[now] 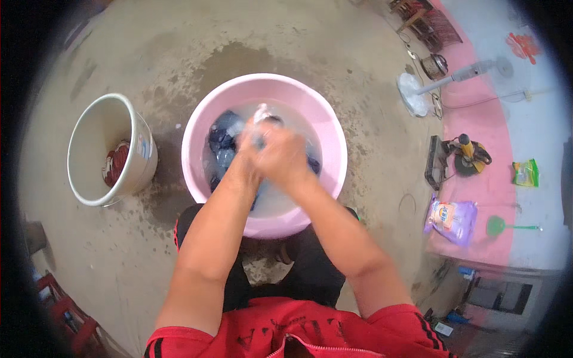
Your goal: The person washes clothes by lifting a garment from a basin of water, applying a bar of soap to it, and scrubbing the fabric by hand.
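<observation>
Both my hands are together over a pink basin [194, 107] of cloudy water, blurred by motion. My left hand [250, 149] and my right hand [283, 152] are closed against each other. Between them shows a bit of wet cloth [261, 113], whitish and dark; its kind is hard to make out. Dark blue wet clothes [224, 134] lie bunched in the water, mostly left of my hands. More dark cloth [313, 164] shows at the right. My fingers hide part of what they grip.
A whitish bucket [146, 155] with dark red cloth [116, 162] inside stands at the left on wet-spotted concrete. Along the right are a fan [412, 95], a yellow-handled cutting machine [467, 156], a purple bag [452, 219] and a green fly swatter [496, 225].
</observation>
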Action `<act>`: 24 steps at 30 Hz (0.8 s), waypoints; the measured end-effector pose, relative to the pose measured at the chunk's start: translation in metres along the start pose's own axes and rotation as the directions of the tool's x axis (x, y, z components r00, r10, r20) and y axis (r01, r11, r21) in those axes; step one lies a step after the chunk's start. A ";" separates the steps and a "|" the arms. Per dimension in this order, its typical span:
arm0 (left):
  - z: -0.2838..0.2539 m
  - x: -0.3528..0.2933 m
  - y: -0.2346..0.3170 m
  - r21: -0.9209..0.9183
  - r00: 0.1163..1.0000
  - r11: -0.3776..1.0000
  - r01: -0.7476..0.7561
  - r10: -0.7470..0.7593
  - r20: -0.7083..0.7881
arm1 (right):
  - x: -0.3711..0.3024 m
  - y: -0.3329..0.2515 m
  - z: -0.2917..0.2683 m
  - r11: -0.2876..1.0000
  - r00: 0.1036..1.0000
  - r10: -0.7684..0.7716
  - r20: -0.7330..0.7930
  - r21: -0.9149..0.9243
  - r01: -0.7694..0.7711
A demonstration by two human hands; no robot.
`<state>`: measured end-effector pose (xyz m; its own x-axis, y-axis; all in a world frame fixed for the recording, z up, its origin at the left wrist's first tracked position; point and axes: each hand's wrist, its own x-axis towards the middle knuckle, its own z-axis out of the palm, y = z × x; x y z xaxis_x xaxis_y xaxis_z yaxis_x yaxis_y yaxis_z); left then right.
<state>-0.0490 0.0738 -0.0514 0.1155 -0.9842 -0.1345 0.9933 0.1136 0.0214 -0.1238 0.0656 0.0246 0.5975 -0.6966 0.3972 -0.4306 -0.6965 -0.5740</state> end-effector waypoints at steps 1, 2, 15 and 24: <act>0.031 0.003 -0.017 0.103 0.973 0.994 0.023 0.001 -0.231 | 0.014 0.031 -0.005 0.989 0.991 0.126 -0.046 -0.077 -0.129; 0.058 0.007 -0.031 0.198 0.895 0.977 0.077 0.020 -0.445 | 0.025 0.057 -0.012 0.954 0.963 0.247 -0.106 -0.149 -0.261; 0.026 0.005 0.019 0.474 0.896 0.857 0.205 0.031 -0.442 | 0.001 0.103 0.000 0.807 0.818 0.419 0.393 0.251 -0.534; -0.006 0.014 0.047 0.893 0.889 -0.299 0.337 -0.211 -0.406 | 0.003 0.161 -0.045 0.349 0.724 0.638 0.263 0.739 -0.576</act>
<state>-0.0001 0.0660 -0.0581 -0.1045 -0.8439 -0.5263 -0.2632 -0.4868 0.8329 -0.2220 -0.0566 -0.0341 0.3354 -0.9035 -0.2669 0.0055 0.2852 -0.9584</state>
